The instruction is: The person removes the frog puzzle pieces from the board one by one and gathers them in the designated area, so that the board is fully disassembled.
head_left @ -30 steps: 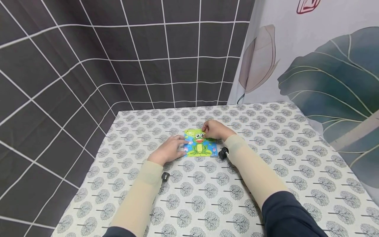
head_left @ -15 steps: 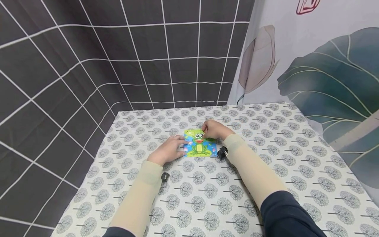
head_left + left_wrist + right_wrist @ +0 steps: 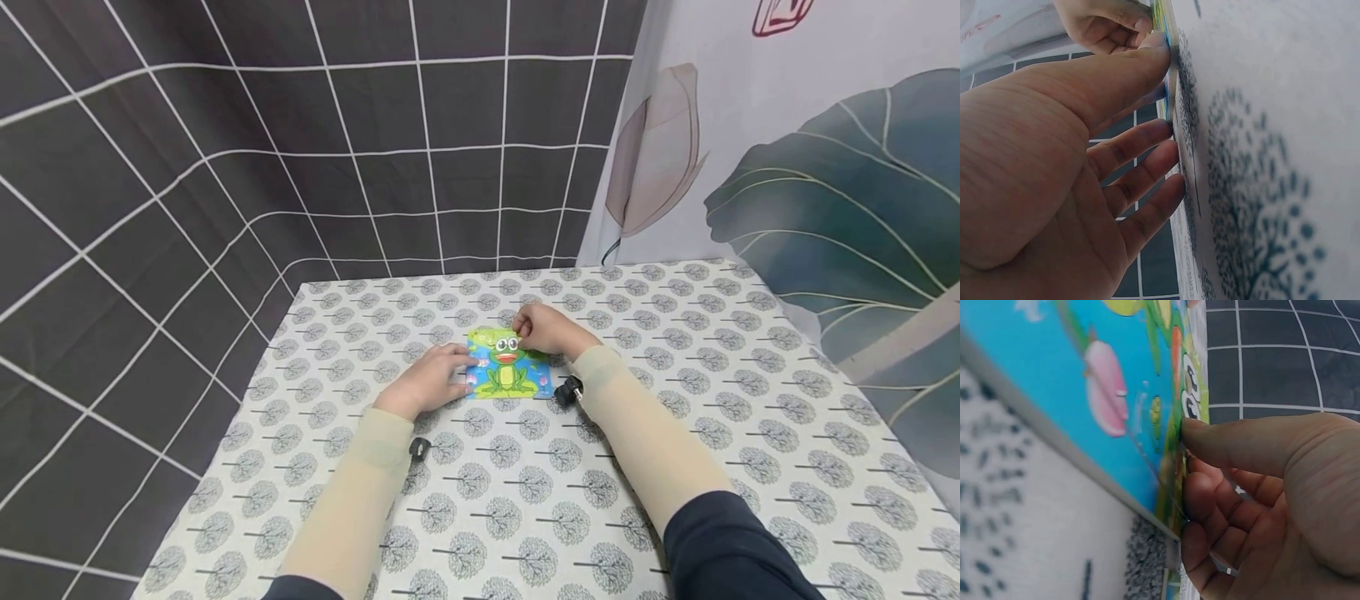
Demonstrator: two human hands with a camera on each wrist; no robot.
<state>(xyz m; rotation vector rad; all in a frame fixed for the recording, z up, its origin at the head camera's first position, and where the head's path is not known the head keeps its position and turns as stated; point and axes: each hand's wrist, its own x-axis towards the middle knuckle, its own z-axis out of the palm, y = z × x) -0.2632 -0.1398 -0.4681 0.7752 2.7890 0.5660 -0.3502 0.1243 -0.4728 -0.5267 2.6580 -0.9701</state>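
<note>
A flat frog puzzle board (image 3: 507,379), blue and green, lies on the patterned tablecloth. My left hand (image 3: 429,379) rests at its left edge with fingers extended; in the left wrist view, the thumb (image 3: 1141,59) touches the board's edge and the other fingers spread along the table. At the upper right part of the board is my right hand (image 3: 549,329), fingers curled. In the right wrist view its thumb (image 3: 1235,444) and fingertips pinch what looks like clear plastic film (image 3: 1141,453) over the picture, beside the frog's eyes. The film's extent is hard to see.
The tablecloth (image 3: 495,483) has a grey tree print. Behind the table hangs a dark curtain with a white grid (image 3: 360,108), and a pale leaf-printed curtain (image 3: 660,225) is at the right. Black camera mounts (image 3: 567,389) sit at the wrists, close over the table.
</note>
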